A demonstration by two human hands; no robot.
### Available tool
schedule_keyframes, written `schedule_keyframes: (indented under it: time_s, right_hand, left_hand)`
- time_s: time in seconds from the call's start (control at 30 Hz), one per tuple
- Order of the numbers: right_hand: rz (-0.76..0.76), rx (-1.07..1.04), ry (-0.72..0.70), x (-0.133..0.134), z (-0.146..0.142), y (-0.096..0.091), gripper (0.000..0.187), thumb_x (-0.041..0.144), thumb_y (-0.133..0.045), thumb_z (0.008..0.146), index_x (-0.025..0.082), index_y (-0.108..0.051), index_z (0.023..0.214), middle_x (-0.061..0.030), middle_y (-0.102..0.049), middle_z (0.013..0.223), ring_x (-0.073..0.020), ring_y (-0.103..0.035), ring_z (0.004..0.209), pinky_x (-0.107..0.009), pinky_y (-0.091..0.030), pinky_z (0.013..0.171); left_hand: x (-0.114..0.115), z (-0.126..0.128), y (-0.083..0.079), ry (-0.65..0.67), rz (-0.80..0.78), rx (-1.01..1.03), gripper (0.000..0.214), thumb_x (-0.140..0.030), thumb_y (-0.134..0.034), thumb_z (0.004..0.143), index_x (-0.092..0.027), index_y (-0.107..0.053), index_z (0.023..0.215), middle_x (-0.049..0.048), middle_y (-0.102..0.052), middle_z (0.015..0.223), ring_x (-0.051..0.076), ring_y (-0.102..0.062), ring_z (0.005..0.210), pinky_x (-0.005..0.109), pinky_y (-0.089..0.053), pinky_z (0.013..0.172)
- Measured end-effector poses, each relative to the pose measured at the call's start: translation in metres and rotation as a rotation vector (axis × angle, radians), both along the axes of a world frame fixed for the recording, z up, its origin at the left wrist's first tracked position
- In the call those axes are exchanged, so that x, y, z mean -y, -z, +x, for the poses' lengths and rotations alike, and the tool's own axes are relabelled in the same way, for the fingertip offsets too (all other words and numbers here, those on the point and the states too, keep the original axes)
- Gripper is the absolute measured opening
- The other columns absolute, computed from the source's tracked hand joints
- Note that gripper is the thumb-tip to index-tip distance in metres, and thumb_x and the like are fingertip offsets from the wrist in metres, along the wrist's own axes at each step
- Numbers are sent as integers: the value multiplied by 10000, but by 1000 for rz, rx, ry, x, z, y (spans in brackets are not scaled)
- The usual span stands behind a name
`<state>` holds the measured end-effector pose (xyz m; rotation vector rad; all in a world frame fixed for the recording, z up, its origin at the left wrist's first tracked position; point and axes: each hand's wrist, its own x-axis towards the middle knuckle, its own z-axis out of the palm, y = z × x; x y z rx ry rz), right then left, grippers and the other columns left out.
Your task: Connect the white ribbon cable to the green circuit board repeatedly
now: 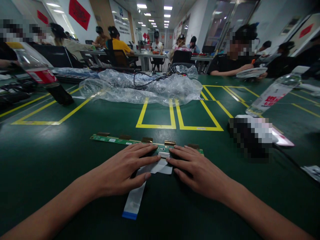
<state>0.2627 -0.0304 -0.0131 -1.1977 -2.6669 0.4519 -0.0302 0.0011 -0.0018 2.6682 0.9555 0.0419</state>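
A long, narrow green circuit board (120, 141) lies on the table in front of me, with several brown-gold flex tabs along its far edge. At its white connector (164, 154), a folded flat ribbon cable (136, 200) meets the board; the cable's blue-tipped end points toward me. My left hand (125, 166) rests palm down, fingers stretched over the board and cable left of the connector. From the other side, my right hand (196, 166) lies with spread fingers on the board, its index fingertip beside the connector. The palms hide parts of the board.
Clear plastic wrap (150, 88) with black cables lies across the far table. A cola bottle (45, 75) stands at left, a clear bottle (277, 90) at right near a blurred dark object (247, 138). Yellow tape outlines (156, 126) mark the green table. A co-worker (240, 53) sits opposite.
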Motion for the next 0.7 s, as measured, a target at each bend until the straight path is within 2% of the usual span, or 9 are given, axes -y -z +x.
schedule_keyframes:
  time_s: [0.23,0.57,0.7]
  right_hand:
    - [30,-9,31,3,-5,0,443,292,-488,1005,278,-547,1443,-79,-471,1554,-281,-402,1447,-557,-326,1177]
    - [67,-4,2,2,-3,-1,447,266,-494,995,257,-550,1439,-87,-483,1546,-292,-431,1425,-549,-355,1161]
    - [88,-9,-25,0,0,0,445,247,-486,998,262,-544,1439,-74,-488,1544,-272,-426,1429,-538,-335,1174]
  left_hand:
    - [10,7,3,-96,59,61,535,-529,-521,957,-429,-430,1475,-1,-368,1601,326,-366,1468,595,-324,1199]
    - [3,6,4,-30,67,19,535,-465,-534,960,-413,-430,1482,14,-379,1598,329,-382,1456,603,-366,1169]
    - [-4,3,6,-4,118,84,468,-354,-538,965,-364,-505,1432,15,-499,1516,284,-473,1387,526,-415,1142]
